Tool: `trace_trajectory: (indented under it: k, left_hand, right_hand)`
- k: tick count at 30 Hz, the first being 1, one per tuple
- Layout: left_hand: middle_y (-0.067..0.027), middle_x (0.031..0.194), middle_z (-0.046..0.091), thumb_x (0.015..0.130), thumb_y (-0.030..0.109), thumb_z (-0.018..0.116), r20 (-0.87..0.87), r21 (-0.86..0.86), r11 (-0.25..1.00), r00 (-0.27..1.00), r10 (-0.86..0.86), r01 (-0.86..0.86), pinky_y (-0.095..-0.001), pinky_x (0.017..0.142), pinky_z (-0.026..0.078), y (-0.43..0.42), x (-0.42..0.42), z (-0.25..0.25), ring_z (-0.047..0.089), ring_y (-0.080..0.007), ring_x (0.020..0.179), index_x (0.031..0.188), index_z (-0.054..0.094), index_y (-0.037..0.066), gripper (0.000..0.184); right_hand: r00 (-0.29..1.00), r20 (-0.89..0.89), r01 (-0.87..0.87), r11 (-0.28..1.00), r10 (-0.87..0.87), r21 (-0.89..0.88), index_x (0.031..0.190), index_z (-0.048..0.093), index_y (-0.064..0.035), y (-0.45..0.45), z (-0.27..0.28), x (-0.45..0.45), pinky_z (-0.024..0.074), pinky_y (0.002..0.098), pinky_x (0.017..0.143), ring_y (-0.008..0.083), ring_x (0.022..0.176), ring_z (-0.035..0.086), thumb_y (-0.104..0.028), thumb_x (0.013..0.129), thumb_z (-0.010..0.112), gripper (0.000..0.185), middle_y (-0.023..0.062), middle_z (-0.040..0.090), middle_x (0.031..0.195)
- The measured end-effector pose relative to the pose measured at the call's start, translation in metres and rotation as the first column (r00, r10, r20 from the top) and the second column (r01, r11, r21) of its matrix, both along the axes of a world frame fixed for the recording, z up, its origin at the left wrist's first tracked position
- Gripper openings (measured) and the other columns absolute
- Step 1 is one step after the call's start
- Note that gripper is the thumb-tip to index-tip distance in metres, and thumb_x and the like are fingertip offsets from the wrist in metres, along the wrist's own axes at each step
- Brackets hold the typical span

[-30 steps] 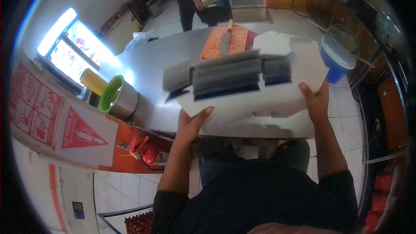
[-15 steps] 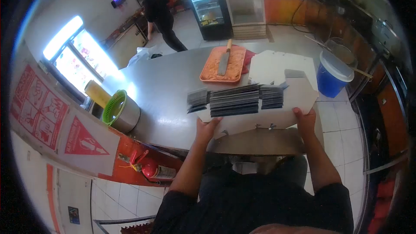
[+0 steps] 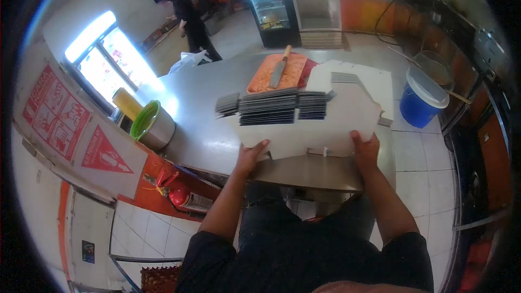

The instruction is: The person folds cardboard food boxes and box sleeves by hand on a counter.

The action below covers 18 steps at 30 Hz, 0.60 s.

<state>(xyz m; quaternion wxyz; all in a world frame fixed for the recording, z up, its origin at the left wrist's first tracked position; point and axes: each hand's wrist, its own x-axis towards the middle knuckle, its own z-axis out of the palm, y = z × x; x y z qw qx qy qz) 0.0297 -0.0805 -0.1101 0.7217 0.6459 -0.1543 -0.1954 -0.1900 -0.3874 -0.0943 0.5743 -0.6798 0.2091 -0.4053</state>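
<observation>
Both hands hold a stack of flat, unfolded cardboard box blanks, pale on the near panel, with the dark edges of many layered flaps along the far side. My left hand grips the near left edge, thumb on top and fingers hidden underneath. At the near right edge my right hand has its thumb over the card, its other fingers partly out of sight. Another pale cardboard sheet lies on the table behind the stack. Just beyond the flaps, a knife with a wooden handle rests across an orange tray of pinkish food.
The metal table bears a pot with a green strainer at its left. A blue bucket with a white lid stands on the floor at right. A fire extinguisher is at lower left. Another person stands at the back.
The stack has shifted left and slightly toward the tray in view, with both hands still on it. The other person has turned and stands more upright. My view has tilted slightly.
</observation>
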Motion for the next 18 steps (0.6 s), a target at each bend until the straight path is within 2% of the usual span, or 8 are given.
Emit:
trace_trajectory:
  k: [3,4,7,9,12,16,18]
  left_hand:
    - [-0.0078,0.112,0.071,0.093,0.016,0.074,0.037,0.046,0.999,0.999,0.025,-0.027,-0.034,0.092,0.052,0.005,0.005,-0.005,0.065,-0.019,0.103,0.121,0.067,-0.001,0.033]
    - [-0.0081,0.112,0.071,0.093,0.016,0.074,0.041,0.044,0.999,0.999,0.018,-0.02,-0.0343,0.092,0.052,0.007,0.012,-0.009,0.065,-0.0195,0.102,0.121,0.066,-0.001,0.034]
    - [-0.0091,0.116,0.068,0.095,0.02,0.071,0.3,0.159,0.985,0.954,0.023,-0.074,-0.0356,0.093,0.051,0.003,0.006,-0.007,0.064,-0.0221,0.104,0.127,0.062,-0.001,0.039]
    - [-0.0094,0.118,0.067,0.096,0.02,0.071,0.097,-0.112,0.989,0.99,0.104,-0.093,-0.0357,0.094,0.05,-0.002,0.019,-0.02,0.063,-0.0225,0.106,0.129,0.061,-0.001,0.041]
    - [-0.0095,0.119,0.067,0.096,0.022,0.071,0.08,-0.093,0.993,0.993,0.085,-0.077,-0.0358,0.095,0.05,0.0,0.02,-0.021,0.063,-0.0217,0.108,0.129,0.06,-0.001,0.042]
    - [-0.0094,0.119,0.067,0.096,0.025,0.072,0.106,-0.045,0.997,0.992,0.072,-0.067,-0.0356,0.094,0.05,-0.001,0.012,-0.005,0.063,-0.0211,0.108,0.129,0.061,-0.001,0.043]
    - [-0.0091,0.119,0.068,0.096,0.025,0.072,0.142,-0.082,0.995,0.987,0.073,-0.062,-0.0354,0.094,0.051,-0.004,0.006,-0.002,0.064,-0.0209,0.107,0.128,0.061,-0.002,0.044]
  right_hand:
    - [0.998,0.058,-0.03,0.999,0.028,0.024,0.114,0.067,0.0037,0.008,0.009,0.0,0.0532,0.0346,0.085,0.0202,0.095,0.067,-0.047,0.089,0.078,0.058,0.0112,0.073,0.102]
    - [0.999,0.021,-0.025,1.0,0.025,0.015,0.114,0.067,0.0038,0.008,0.01,-0.001,0.0532,0.0345,0.085,0.0199,0.095,0.067,-0.047,0.09,0.078,0.057,0.0115,0.073,0.102]
    - [0.999,-0.036,-0.035,0.999,0.036,0.024,0.113,0.067,0.004,0.013,0.018,-0.003,0.0533,0.0347,0.085,0.0191,0.094,0.067,-0.047,0.091,0.077,0.057,0.0122,0.073,0.101]
    - [0.997,-0.015,-0.074,0.995,0.075,0.07,0.113,0.068,0.0039,0.016,0.029,-0.007,0.0538,0.0354,0.084,0.0187,0.093,0.067,-0.047,0.091,0.076,0.056,0.0126,0.073,0.1]
    - [0.99,0.08,-0.114,0.993,0.112,0.021,0.113,0.069,0.0029,0.011,0.016,0.001,0.0545,0.0361,0.082,0.0192,0.091,0.068,-0.047,0.092,0.075,0.055,0.0125,0.074,0.098]
    - [0.995,0.066,-0.072,0.995,0.076,-0.068,0.111,0.069,0.0028,0.008,0.014,0.001,0.0549,0.0363,0.08,0.0208,0.088,0.07,-0.051,0.092,0.074,0.057,0.0135,0.074,0.096]
    - [0.995,0.055,-0.073,0.994,0.077,-0.079,0.11,0.069,0.0033,0.005,0.01,0.003,0.055,0.0363,0.079,0.0213,0.087,0.07,-0.051,0.092,0.074,0.057,0.0144,0.074,0.095]
